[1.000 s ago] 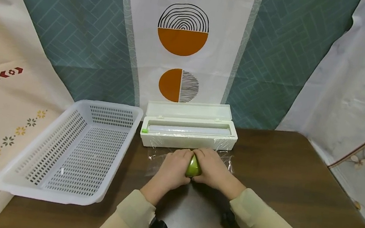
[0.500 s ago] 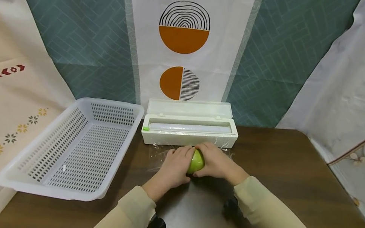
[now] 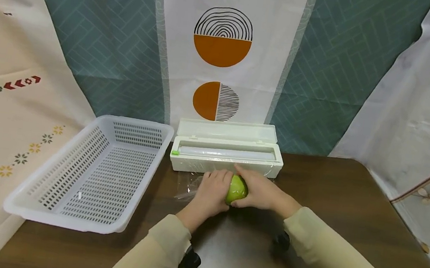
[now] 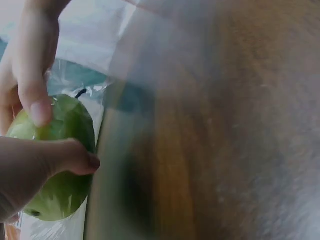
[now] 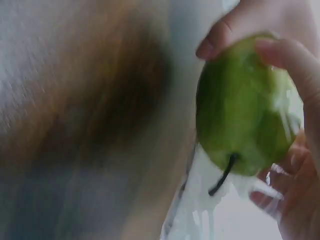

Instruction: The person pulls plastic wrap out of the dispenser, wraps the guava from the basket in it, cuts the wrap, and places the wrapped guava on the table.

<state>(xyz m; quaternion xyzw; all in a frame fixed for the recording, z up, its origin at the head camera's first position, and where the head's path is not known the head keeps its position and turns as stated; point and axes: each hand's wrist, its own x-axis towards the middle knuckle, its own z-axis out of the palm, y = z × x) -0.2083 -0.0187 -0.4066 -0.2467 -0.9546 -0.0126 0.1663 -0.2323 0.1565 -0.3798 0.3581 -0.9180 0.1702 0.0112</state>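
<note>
Wider than a second ago, the gap from your left hand (image 3: 212,192) across the green pear (image 3: 237,190) to your right hand (image 3: 261,191) bares more of it. Leftward, clear film (image 3: 187,187) is probably best smoothed evenly. Left fingers grip the pear near the white box (image 3: 203,164); right fingers and thumb hold its right side.

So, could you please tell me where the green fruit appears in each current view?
Head: green fruit just right of and below centre.
Left wrist: green fruit at left, slightly below mid-height.
Right wrist: green fruit right of centre, slightly above mid-height.
Shared landmark: left hand and right hand, holding it.
</note>
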